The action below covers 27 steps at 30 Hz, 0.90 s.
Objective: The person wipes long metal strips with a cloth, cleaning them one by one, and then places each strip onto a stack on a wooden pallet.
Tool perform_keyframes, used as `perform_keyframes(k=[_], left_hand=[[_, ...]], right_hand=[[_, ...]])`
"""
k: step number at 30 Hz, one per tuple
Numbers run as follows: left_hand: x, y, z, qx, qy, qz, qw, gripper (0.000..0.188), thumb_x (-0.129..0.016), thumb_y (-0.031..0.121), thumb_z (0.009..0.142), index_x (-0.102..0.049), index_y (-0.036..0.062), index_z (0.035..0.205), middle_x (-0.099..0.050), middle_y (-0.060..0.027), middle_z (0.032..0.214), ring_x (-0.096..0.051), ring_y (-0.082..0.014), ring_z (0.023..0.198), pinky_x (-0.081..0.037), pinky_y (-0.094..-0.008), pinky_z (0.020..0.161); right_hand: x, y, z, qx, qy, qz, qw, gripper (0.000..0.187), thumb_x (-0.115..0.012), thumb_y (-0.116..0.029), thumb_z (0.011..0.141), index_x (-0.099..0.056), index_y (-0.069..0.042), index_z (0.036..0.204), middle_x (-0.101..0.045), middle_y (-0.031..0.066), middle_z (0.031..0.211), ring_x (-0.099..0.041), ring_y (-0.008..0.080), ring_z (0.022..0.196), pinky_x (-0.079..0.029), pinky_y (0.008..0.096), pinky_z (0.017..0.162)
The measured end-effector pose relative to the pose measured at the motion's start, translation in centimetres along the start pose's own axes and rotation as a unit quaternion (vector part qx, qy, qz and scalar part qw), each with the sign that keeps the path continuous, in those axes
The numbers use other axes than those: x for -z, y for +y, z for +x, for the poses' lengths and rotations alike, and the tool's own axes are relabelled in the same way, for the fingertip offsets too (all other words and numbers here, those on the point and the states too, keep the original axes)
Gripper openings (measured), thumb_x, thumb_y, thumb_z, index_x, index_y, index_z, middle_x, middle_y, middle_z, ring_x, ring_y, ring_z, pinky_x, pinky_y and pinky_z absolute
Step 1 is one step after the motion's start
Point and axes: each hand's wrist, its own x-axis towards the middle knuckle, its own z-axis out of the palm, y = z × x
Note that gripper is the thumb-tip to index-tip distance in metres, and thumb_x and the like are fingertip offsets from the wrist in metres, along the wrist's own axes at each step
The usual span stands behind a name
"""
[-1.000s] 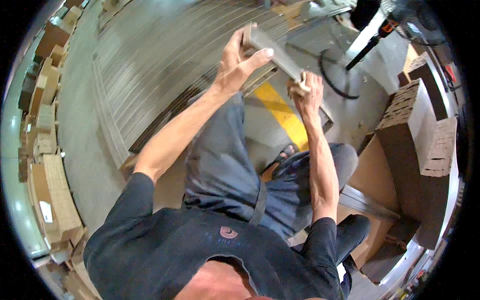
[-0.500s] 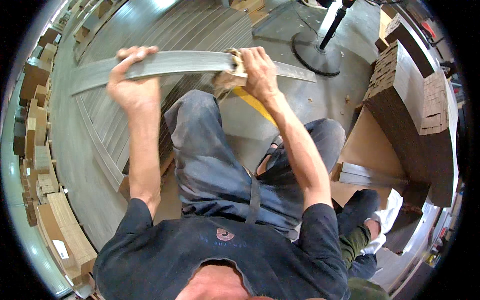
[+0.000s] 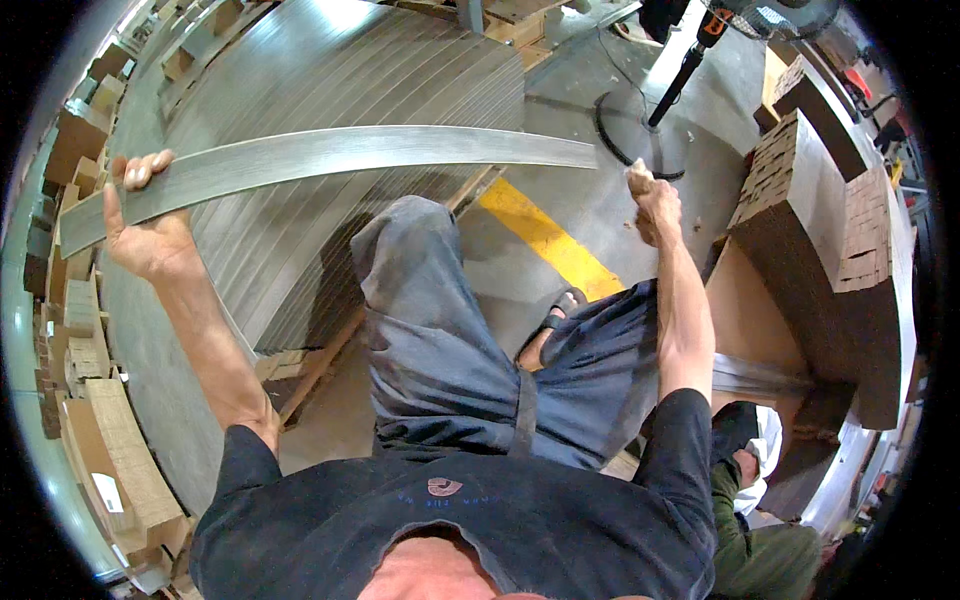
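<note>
A long grey wood-grain plank (image 3: 390, 148) is held up crosswise in front of me, over the plank stack and my knee. Near its left end my left hand (image 3: 150, 225) is closed around it, fingertips over the far edge and palm below the near edge. Just beyond the plank's right end, and apart from it, my right hand (image 3: 660, 208) is closed on a crumpled tan rag (image 3: 639, 176). Most of the rag is hidden in my fist.
A wide stack of grey planks (image 3: 300, 220) lies ahead on the left. Bundles of brown strips (image 3: 810, 230) stand at right. A pedestal fan (image 3: 688, 80) rises ahead on the right. Yellow tape (image 3: 550, 240) marks the floor. Another person's green sleeve (image 3: 765, 555) shows at lower right.
My right hand has slid the rag rightward along the plank and off its right end. My left hand and the plank have moved left.
</note>
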Motion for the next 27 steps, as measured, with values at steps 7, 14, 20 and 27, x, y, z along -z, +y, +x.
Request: perform_keyframes(k=[7, 14, 20, 27], left_hand=[[-4.0, -17.5, -2.9, -0.002, -0.053, 0.066, 0.996, 0.036, -0.063, 0.016, 0.088, -0.057, -0.0035, 0.118, -0.055, -0.0080, 0.084, -0.056, -0.0213, 0.086, -0.050, -0.0433, 0.089], [-5.1, -20.2, -4.1, 0.015, -0.053, 0.072, 0.996, 0.040, -0.065, 0.020, 0.084, -0.056, -0.0035, 0.114, -0.055, -0.0089, 0.086, -0.055, -0.0226, 0.086, -0.045, -0.0417, 0.090], [-4.6, -13.9, -2.0, -0.009, -0.148, 0.028, 0.989, 0.039, -0.065, 0.024, 0.080, -0.059, -0.0016, 0.109, -0.057, -0.0094, 0.083, -0.056, -0.0238, 0.085, -0.045, -0.0431, 0.093], [-5.5, -14.7, -0.6, -0.082, 0.151, 0.176, 0.969, 0.016, -0.064, 0.011, 0.084, -0.062, 0.0022, 0.097, -0.062, -0.0088, 0.074, -0.063, -0.0221, 0.073, -0.055, -0.0452, 0.084]], right_hand=[[5.8, -13.7, -7.3, 0.383, 0.093, 0.277, 0.876, 0.030, -0.076, -0.020, 0.076, -0.069, -0.011, 0.104, -0.071, 0.0061, 0.096, -0.065, 0.0152, 0.085, -0.054, 0.0317, 0.079], [7.7, -21.7, -16.9, 0.612, 0.121, 0.355, 0.696, 0.052, -0.078, -0.015, 0.065, -0.061, -0.003, 0.113, -0.065, 0.0136, 0.104, -0.062, 0.0315, 0.095, -0.051, 0.0385, 0.084], [2.1, -10.5, -8.4, 0.527, -0.007, 0.174, 0.832, 0.045, -0.079, -0.017, 0.066, -0.058, -0.006, 0.103, -0.062, 0.0152, 0.094, -0.060, 0.0364, 0.092, -0.049, 0.0425, 0.081], [-0.2, -8.8, -7.0, 0.457, 0.307, 0.057, 0.833, 0.024, -0.069, -0.012, 0.074, -0.061, -0.008, 0.096, -0.059, 0.0087, 0.087, -0.057, 0.0304, 0.086, -0.047, 0.0406, 0.076]])
